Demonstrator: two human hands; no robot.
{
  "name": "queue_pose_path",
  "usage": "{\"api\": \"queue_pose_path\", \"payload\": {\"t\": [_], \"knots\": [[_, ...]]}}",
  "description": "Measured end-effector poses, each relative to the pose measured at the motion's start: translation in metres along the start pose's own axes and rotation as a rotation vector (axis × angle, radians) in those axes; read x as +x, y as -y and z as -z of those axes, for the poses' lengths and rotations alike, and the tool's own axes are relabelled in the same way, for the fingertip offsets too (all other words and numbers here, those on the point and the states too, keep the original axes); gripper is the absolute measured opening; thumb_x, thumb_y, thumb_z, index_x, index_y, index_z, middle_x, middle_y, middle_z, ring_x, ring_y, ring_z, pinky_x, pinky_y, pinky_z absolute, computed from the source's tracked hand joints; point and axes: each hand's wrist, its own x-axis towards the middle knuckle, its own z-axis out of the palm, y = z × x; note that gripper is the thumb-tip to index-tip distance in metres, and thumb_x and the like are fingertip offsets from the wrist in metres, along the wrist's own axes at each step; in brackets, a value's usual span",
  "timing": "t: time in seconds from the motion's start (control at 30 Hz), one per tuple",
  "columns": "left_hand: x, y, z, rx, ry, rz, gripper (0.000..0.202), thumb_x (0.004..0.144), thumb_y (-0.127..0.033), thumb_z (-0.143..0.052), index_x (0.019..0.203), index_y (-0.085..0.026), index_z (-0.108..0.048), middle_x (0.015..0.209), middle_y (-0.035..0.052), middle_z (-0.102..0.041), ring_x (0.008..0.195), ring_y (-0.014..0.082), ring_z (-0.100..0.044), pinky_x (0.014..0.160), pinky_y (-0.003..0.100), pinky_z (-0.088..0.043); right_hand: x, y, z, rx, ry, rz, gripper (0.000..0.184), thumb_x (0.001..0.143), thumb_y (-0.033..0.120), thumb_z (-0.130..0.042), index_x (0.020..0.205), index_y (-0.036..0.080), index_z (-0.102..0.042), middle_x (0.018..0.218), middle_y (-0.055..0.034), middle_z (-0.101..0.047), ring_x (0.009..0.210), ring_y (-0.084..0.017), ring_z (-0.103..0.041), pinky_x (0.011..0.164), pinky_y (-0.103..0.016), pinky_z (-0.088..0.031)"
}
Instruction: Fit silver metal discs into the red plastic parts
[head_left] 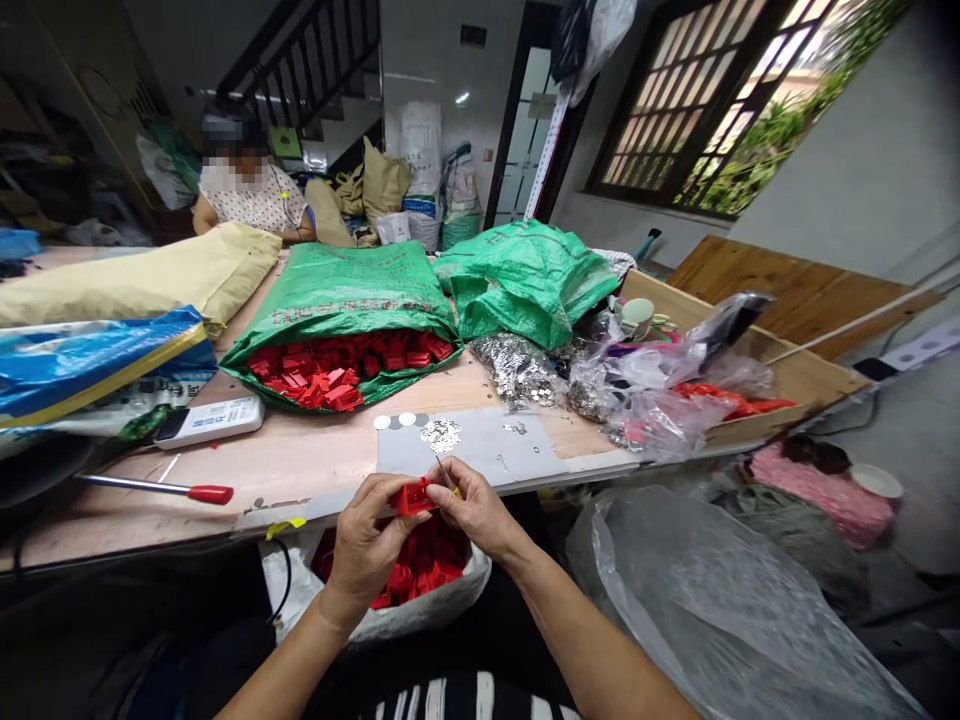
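My left hand (pixel 369 540) is closed round a small red plastic part (pixel 413 496), held just over the table's near edge. My right hand (pixel 474 512) pinches a thin metal tool (pixel 444 470), like tweezers, with its tip at the red part. Under both hands a white bag (pixel 420 600) on my lap holds many red parts. A little pile of tiny silver pieces (pixel 440 434) lies on a grey sheet (pixel 495 445) right in front of my hands.
A green sack (pixel 341 290) spilling red parts lies mid-table, another green bag (pixel 525 275) to its right. Clear bags of silver bits (pixel 525 370), a remote (pixel 210 420), a red-tipped rod (pixel 161 488), blue and tan sacks lie about. Another person (pixel 251 195) sits across.
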Motion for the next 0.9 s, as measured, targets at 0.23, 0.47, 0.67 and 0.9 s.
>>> {"api": "queue_pose_path", "payload": {"t": [0.23,0.47,0.67,0.9], "knots": [[0.0,0.003,0.001,-0.001,-0.004,-0.01,0.03,0.065,-0.017,-0.077,0.093,-0.027,-0.072,0.089,0.0038,-0.069,0.086,0.0217,-0.063,0.078,0.031,-0.049,-0.002,0.005,0.005,-0.031,0.051,-0.032,0.034,0.076,0.048,-0.067,0.087,0.018,-0.055,0.07,0.0044,-0.047,0.057,-0.007,-0.038,0.05,-0.019,-0.031],[-0.002,0.007,-0.004,0.076,0.061,-0.125,0.031,0.071,-0.016,-0.072,0.099,-0.029,-0.068,0.09,0.003,-0.069,0.085,0.0207,-0.064,0.076,0.031,-0.052,-0.003,0.0,0.011,0.023,0.134,-0.043,0.034,0.078,0.047,-0.066,0.089,0.019,-0.052,0.065,0.0069,-0.042,0.052,-0.005,-0.032,0.046,-0.018,-0.025],[-0.001,0.007,-0.005,0.096,0.085,-0.165,0.028,0.072,-0.018,-0.073,0.098,-0.027,-0.068,0.088,0.0022,-0.069,0.082,0.0194,-0.065,0.072,0.029,-0.053,-0.003,-0.006,0.014,0.153,0.227,-0.12,0.043,0.076,0.052,-0.068,0.097,0.02,-0.047,0.06,0.0093,-0.04,0.046,-0.004,-0.031,0.044,-0.017,-0.021],[-0.002,0.007,-0.006,0.092,0.131,-0.175,0.026,0.075,-0.019,-0.07,0.1,-0.025,-0.066,0.089,0.0015,-0.068,0.082,0.0169,-0.065,0.073,0.026,-0.052,-0.004,-0.013,0.017,0.229,0.259,-0.139,0.041,0.076,0.048,-0.069,0.097,0.018,-0.048,0.06,0.009,-0.038,0.046,-0.003,-0.028,0.044,-0.018,-0.018]]}}
